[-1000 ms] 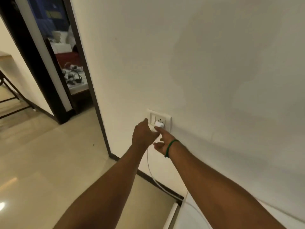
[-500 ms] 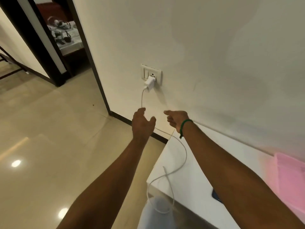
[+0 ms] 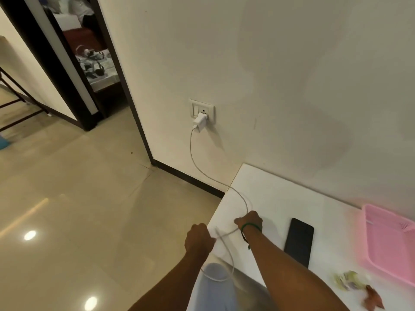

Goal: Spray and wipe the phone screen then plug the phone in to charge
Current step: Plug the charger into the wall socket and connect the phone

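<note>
Two hands, one cable, one phone.

Phone (image 3: 299,242): dark slab lying flat on the white table (image 3: 280,198), just right of the right forearm. Its long axis runs from the table's near edge toward the wall (image 3: 292,75), with the far end leaning slightly right. Which end carries the port cannot be told. It lies apart from the cable.

Charger (image 3: 199,124): white block seated in the wall socket (image 3: 202,110), low on the wall, left of the table.

Cable (image 3: 193,158): white. It drops from the charger's underside, sweeps right over the table's far left corner and arcs down into the right hand. From there a short span crosses to the left hand, and a slack loop hangs below the table's left edge. Its free end is not clear.

Right hand (image 3: 249,221): fingers curled round the cable, over the table near its left edge. A green wristband (image 3: 250,227) sits at the wrist.

Left hand (image 3: 198,240): closed in a fist just off the table edge, pinching the cable at its thumb side.

Basket (image 3: 390,245): pink plastic, on the table right of the phone and well apart from it, against the wall.

Crumpled pale scrap (image 3: 348,280) and brown scrap (image 3: 372,298): on the table near its front, below the basket.

Right forearm: lies between the cable and the phone.

Floor (image 3: 78,187): glossy beige tile. A dark-framed doorway (image 3: 89,63) stands at the upper left.
</note>
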